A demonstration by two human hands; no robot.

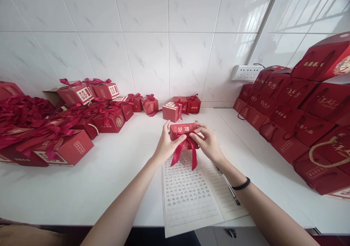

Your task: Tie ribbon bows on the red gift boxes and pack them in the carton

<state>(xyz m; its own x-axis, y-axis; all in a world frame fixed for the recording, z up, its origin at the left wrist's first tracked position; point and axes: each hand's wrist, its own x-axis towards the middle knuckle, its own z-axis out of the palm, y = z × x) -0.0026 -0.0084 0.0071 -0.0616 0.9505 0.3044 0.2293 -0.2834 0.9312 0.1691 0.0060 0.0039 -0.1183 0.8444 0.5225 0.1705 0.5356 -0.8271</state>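
Note:
Between my two hands is a small red gift box (182, 128) with pale printed characters, held just above an open notebook. A dark red ribbon (177, 156) is looped at its front, and two loose tails hang down over the page. My left hand (171, 139) grips the left side of the box, its thumb pressed on the ribbon's middle. On the right, my right hand (205, 141) pinches the ribbon near the knot, with fingers against the box's far side. The knot itself is partly covered by my thumbs.
Handwriting fills the notebook (191, 216), which overhangs the table's front edge; a pen (232, 191) lies on it. Ribboned red boxes (108, 120) and a ribbon heap (24, 111) crowd the left. Stacked red boxes (290, 118) rise at right beside a power strip (247, 72).

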